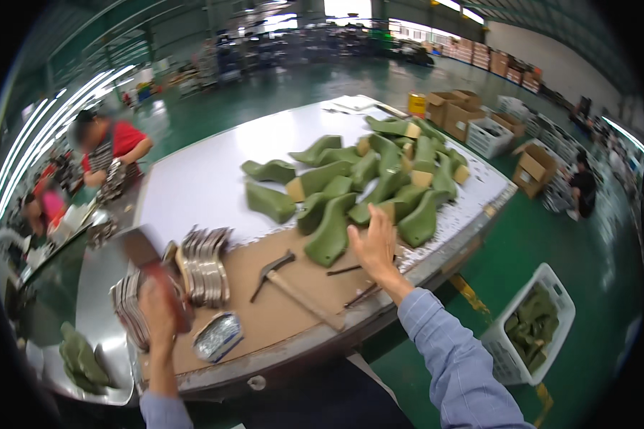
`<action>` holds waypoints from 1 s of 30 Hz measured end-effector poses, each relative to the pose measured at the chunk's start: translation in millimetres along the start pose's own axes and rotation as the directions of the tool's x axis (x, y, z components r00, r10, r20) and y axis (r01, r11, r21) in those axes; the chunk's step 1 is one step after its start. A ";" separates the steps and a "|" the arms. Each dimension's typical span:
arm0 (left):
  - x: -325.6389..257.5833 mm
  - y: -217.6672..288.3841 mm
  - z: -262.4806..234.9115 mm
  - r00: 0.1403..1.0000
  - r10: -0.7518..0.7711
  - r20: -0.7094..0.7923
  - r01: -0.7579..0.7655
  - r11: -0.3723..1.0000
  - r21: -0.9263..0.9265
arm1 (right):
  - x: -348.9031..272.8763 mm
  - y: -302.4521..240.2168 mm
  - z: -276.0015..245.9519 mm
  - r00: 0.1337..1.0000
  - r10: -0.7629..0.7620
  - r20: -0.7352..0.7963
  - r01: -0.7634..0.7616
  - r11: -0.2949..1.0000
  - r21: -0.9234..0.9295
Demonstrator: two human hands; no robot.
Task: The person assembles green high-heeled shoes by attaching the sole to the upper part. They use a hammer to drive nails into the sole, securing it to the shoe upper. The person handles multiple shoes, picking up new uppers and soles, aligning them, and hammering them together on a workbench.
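My left hand [159,311], smeared by motion, is closed around a reddish-brown piece [166,282] whose kind is too blurred to make out. It is beside two stacks of curved shoe insoles, a nearer stack [129,307] and a farther stack [206,268]. My right hand [376,247] is open, fingers apart, at the near edge of a pile of green shoe lasts [330,232], some with tan ends. Between my hands lies a hammer [293,286] with a wooden handle. Close to my left wrist is a small container [218,336] of shiny bits, probably nails.
The white-topped table [193,171] carries a brown board [265,325] along its near side. A white crate [551,286] of green lasts stands on the floor at right; a metal tray [125,375] holds more at left. A co-worker [114,143] in red is at far left; cardboard boxes [458,114] stand beyond.
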State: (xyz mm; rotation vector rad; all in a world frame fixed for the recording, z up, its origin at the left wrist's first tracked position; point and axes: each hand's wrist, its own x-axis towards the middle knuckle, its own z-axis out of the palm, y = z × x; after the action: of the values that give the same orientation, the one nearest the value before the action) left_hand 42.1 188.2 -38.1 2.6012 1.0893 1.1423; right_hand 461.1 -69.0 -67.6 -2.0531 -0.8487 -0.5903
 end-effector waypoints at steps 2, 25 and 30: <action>-38.5 21.1 -52.9 0.968 -0.248 -0.031 0.190 0.812 -0.551 | 13.9 50.0 -20.9 0.959 0.194 -0.205 -0.220 0.969 -0.109; -271.3 136.9 -100.2 0.489 -0.768 0.414 0.573 -0.075 -0.816 | 89.6 137.6 -35.4 0.758 -0.276 0.591 0.573 0.715 -0.402; -260.2 157.0 -100.2 0.474 -0.764 0.437 0.553 -0.128 -0.823 | 98.9 102.6 -39.0 0.834 -0.261 0.487 0.448 0.835 -0.319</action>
State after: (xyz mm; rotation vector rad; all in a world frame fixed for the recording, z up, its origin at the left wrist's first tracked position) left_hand -56.1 -114.9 -68.7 0.7115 1.0398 1.1306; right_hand 598.6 -110.8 -33.1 -2.4860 -1.5097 -0.5708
